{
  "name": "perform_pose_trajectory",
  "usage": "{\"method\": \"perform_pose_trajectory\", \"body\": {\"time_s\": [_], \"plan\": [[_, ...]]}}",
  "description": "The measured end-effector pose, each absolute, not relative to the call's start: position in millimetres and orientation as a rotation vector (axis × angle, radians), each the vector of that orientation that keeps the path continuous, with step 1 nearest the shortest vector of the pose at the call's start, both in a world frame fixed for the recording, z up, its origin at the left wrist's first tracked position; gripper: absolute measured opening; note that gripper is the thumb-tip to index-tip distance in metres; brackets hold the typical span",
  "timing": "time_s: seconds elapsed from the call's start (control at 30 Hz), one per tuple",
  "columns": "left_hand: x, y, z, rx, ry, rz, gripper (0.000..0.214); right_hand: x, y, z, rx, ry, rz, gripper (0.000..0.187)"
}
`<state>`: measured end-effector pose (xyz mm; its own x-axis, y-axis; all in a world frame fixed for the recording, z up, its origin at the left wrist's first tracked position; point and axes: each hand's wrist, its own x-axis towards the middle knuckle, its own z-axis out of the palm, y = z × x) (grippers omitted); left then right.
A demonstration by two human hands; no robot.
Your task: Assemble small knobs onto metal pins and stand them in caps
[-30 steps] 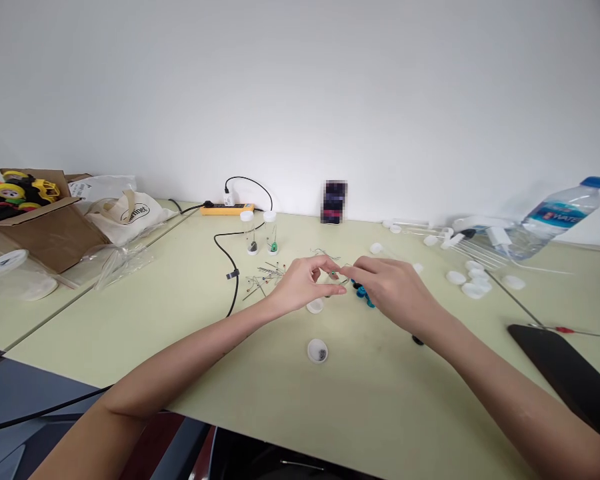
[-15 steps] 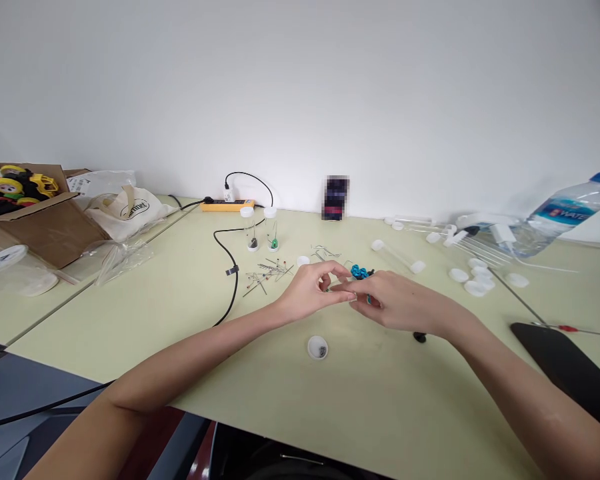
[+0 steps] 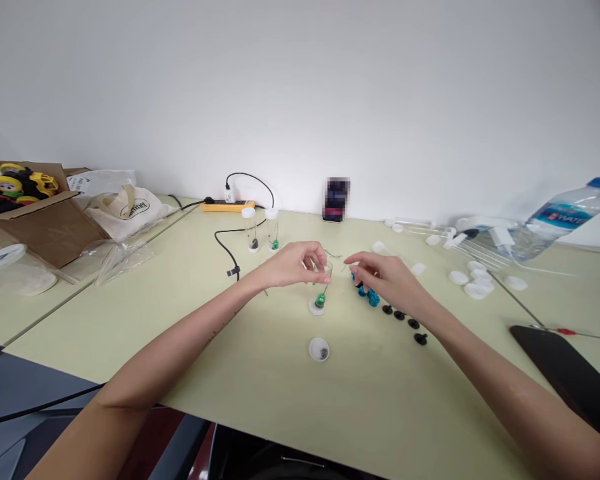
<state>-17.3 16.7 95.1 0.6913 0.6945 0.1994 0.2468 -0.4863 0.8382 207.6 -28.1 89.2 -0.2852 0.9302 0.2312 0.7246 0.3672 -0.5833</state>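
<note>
My left hand (image 3: 297, 265) is closed around the upper part of a clear tube (image 3: 329, 269). The tube stands on the table on its white cap, with a green piece (image 3: 321, 300) and a thin metal rod low inside. Right of it, my right hand (image 3: 384, 272) is pinched on a thin, pale wire-like piece (image 3: 345, 266), small and hard to make out. Below that hand lie several blue pieces (image 3: 373, 299) and a row of black round pieces (image 3: 400, 315). A white cap (image 3: 319, 349) nearer me holds small grey bits.
Two capped tubes (image 3: 273, 230) stand at the back left before an orange power strip (image 3: 229, 207). White caps (image 3: 476, 288) and a water bottle (image 3: 560, 217) are on the right, near a black flat object (image 3: 560, 373). A cardboard box (image 3: 50, 227) sits far left.
My hands have moved apart, the left to the tube's top and the right away to the right. The green piece in the tube and the black pieces have come into view.
</note>
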Motion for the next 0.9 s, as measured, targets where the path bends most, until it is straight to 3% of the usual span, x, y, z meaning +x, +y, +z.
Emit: {"method": "perform_pose_trajectory", "body": {"time_s": [0.33, 0.77, 0.9], "plan": [[-20.5, 9.0, 58.6, 2.053, 0.760, 0.678, 0.029, 173.5, 24.3, 42.2, -1.316, -2.462, 0.307, 0.019], [-14.2, -12.5, 26.5, 2.007, 0.935, 0.901, 0.027, 166.5, 16.0, 39.3, -1.471, -2.839, -0.238, 0.009], [-10.3, -19.5, 23.2, 2.084, 0.875, 0.932, 0.024, 169.9, 12.5, 49.3, -1.567, -2.783, -0.061, 0.015]]}}
